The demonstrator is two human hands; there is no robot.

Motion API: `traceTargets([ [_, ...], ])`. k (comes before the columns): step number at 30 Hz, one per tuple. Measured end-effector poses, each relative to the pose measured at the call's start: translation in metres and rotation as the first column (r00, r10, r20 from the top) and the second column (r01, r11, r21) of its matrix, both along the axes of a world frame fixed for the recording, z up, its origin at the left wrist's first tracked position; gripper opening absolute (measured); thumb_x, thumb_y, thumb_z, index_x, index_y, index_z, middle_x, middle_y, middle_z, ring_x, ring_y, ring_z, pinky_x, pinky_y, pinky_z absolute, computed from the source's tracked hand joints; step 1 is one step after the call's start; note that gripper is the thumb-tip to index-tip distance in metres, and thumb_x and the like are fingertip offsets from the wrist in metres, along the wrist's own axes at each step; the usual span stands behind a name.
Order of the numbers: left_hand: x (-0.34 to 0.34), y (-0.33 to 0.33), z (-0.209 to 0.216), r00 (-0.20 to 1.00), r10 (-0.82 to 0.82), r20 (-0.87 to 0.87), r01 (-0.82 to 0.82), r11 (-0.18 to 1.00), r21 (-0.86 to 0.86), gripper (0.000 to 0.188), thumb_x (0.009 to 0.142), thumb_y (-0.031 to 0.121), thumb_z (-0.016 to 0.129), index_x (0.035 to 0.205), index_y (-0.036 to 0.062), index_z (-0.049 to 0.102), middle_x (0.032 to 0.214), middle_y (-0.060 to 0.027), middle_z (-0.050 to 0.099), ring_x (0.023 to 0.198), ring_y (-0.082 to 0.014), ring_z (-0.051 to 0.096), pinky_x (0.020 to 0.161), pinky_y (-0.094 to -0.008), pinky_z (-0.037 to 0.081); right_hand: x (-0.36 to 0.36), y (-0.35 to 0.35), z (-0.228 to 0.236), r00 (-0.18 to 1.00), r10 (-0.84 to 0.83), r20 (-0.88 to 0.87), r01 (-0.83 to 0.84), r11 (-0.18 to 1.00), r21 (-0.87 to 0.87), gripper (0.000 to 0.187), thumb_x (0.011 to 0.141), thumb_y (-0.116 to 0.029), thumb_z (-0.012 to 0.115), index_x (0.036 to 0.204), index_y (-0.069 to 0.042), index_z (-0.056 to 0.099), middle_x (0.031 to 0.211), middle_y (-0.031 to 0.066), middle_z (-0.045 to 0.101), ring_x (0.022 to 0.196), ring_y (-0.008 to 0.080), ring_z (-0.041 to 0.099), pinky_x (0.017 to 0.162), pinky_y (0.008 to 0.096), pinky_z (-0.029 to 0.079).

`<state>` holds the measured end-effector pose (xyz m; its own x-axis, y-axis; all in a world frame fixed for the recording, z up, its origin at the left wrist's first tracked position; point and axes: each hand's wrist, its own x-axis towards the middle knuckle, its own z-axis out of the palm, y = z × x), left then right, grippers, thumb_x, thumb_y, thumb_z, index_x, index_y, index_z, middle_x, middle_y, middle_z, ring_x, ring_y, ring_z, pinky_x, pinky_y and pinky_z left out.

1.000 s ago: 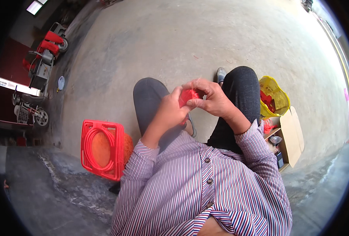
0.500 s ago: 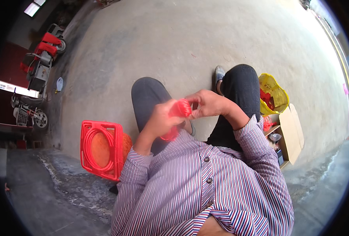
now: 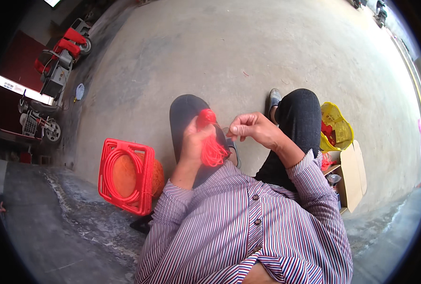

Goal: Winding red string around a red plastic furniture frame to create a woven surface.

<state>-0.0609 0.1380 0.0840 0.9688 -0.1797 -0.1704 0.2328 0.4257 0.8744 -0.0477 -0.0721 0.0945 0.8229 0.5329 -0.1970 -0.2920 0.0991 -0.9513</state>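
At the left we note a red crate [image 3: 125, 175] standing on the concrete floor [image 3: 220, 52]. Right of it, over the knees, our left hand [image 3: 196, 142] is clenched around a red tassel [image 3: 211, 142]. Just beside it, our right hand [image 3: 253, 128] has fingertips pinched together; what they grip we cannot tell. At far right sits a yellow basket [image 3: 336, 125].

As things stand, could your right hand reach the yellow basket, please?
Probably yes: the right hand is pinched shut but holds nothing bulky, and the yellow basket sits just beyond the right knee, with nothing between.
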Motion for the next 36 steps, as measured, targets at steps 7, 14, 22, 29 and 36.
traceTargets([
  [7, -0.016, -0.008, 0.011, 0.982, -0.134, 0.136, 0.124, 0.989, 0.078, 0.036, 0.08, 0.013, 0.07, 0.111, 0.0017, 0.054, 0.081, -0.0055, 0.059, 0.071, -0.0106, 0.056, 0.065, -0.0235, 0.046, 0.018, 0.006, -0.024, 0.932, -0.101, -0.347, 0.136, 0.988, 0.078, 0.017, 0.083, -0.02, 0.072, 0.077, -0.009, 0.061, 0.062, -0.0025, 0.054, 0.052, 0.007, 0.048, 0.045, 0.021, 0.032],
  [14, -0.018, -0.023, 0.012, 0.756, -0.584, 0.294, -0.044, 0.403, 0.914, 0.024, 0.077, 0.015, 0.071, 0.094, 0.0004, 0.063, 0.08, -0.0021, 0.066, 0.073, -0.0093, 0.061, 0.066, -0.0293, 0.049, 0.011, 0.016, -0.016, 0.969, -0.246, 0.015, 0.246, 0.969, -0.026, 0.019, 0.082, -0.018, 0.072, 0.074, -0.006, 0.059, 0.064, -0.0033, 0.053, 0.054, 0.0069, 0.049, 0.048, 0.0246, 0.04],
  [22, 0.023, -0.003, -0.01, 0.997, 0.029, -0.076, -0.017, 0.989, 0.147, 0.018, 0.083, 0.012, 0.063, 0.097, 0.0008, 0.06, 0.069, -0.0031, 0.059, 0.057, -0.0111, 0.055, 0.056, -0.0225, 0.047, -0.004, 0.008, -0.007, 0.862, -0.072, 0.501, 0.248, 0.923, -0.294, 0.013, 0.083, -0.011, 0.067, 0.085, 0.0, 0.061, 0.066, 0.0069, 0.062, 0.059, 0.0129, 0.058, 0.055, 0.0331, 0.047],
  [29, 0.015, 0.006, -0.013, 0.986, -0.025, -0.164, 0.013, 0.998, -0.069, 0.028, 0.08, 0.015, 0.058, 0.105, 0.0022, 0.058, 0.065, -0.0066, 0.057, 0.052, -0.0147, 0.054, 0.051, -0.0273, 0.048, -0.003, 0.007, 0.003, 0.978, 0.022, 0.206, -0.076, 0.963, 0.259, 0.006, 0.087, -0.008, 0.065, 0.087, -0.004, 0.06, 0.091, 0.0012, 0.062, 0.089, 0.0102, 0.057, 0.085, 0.0286, 0.046],
  [36, 0.004, 0.001, -0.01, 0.988, -0.08, -0.132, 0.066, 0.993, -0.101, 0.029, 0.08, 0.014, 0.059, 0.106, 0.001, 0.058, 0.082, -0.0059, 0.061, 0.066, -0.0144, 0.059, 0.059, -0.0269, 0.05, 0.008, 0.011, -0.009, 0.96, -0.134, -0.247, 0.146, 0.989, 0.03, 0.015, 0.09, -0.019, 0.064, 0.083, -0.009, 0.057, 0.069, 0.0004, 0.058, 0.064, 0.0112, 0.058, 0.056, 0.0232, 0.042],
])
